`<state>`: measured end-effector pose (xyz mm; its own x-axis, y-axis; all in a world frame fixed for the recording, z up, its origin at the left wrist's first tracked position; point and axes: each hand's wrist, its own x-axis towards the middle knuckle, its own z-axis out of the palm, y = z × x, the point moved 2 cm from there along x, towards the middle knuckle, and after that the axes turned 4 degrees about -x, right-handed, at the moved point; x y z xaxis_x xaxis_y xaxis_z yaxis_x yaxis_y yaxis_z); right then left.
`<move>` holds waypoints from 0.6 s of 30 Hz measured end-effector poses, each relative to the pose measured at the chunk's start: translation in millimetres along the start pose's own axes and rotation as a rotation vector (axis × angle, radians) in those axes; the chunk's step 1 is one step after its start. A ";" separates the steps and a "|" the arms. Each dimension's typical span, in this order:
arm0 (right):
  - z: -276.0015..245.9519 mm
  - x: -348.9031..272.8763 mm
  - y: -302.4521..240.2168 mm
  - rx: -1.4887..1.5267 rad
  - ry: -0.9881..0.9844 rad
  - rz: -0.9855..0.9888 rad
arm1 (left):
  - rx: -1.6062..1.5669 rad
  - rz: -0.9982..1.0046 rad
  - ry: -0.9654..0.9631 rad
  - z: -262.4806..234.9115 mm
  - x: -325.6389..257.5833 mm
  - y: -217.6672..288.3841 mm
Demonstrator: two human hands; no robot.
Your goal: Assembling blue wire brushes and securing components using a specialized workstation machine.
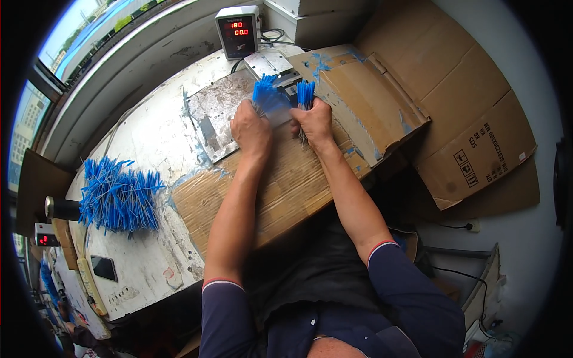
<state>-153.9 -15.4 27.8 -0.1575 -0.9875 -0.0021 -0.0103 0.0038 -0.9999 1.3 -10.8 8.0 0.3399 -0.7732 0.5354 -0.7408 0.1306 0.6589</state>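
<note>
The blue ties (267, 94) look like thin, glossy plastic. The metal plate (218, 116) is dull, scratched and worn, and matt brown cardboard (292, 179) with torn, blue-stained edges covers the chipped, white-painted desk (152, 140).

— What's over on the left of the bench?
— A loose pile of blue strands (119, 197), with a dark phone (104, 267) nearer the edge.
— And at the back?
— A grey box with a red digital display (237, 31), plus flattened cardboard boxes (471, 137) to the right.

The person wears a dark navy short-sleeved shirt (412, 298) with a buttoned front. Each sleeve ends in a thin red-and-white striped cuff (380, 246). Both forearms are bare below the sleeves.
</note>
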 end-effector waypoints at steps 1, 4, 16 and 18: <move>-0.4 2.1 -0.8 -0.067 0.017 0.014 | -0.002 0.000 -0.003 -0.4 0.6 1.5; 5.4 7.0 -2.8 -0.151 0.043 -0.002 | -0.106 -0.057 0.057 -2.6 2.1 2.2; 10.4 11.5 -3.0 -0.191 0.086 -0.070 | -0.083 0.093 0.159 0.2 5.3 -0.5; 8.7 10.2 2.1 -0.034 0.096 -0.021 | -0.078 0.032 0.070 -0.6 3.4 -0.8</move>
<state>-147.0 -26.8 25.6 -0.2504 -0.9679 0.0216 -0.0483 -0.0099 -0.9988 3.4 -13.1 9.6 0.3585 -0.7229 0.5907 -0.7053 0.2048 0.6787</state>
